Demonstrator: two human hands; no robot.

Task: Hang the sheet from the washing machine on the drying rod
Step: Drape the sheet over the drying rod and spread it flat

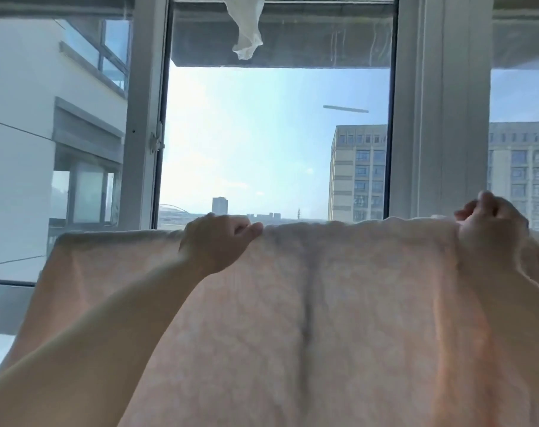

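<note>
A pale pink sheet (339, 318) fills the lower half of the head view, stretched wide with its top edge running level across the frame. My left hand (218, 241) grips that top edge left of centre, fingers curled over it. My right hand (490, 223) grips the same edge at the far right, where the cloth bunches and falls away. A vertical crease runs down the sheet's middle. No drying rod shows; the sheet hides whatever is behind and below it.
A window (277, 134) with a grey-white frame (440, 118) stands straight ahead, with sky and buildings outside. A white cloth (246, 26) hangs from above at the top centre. Glass panes and a neighbouring wall lie to the left.
</note>
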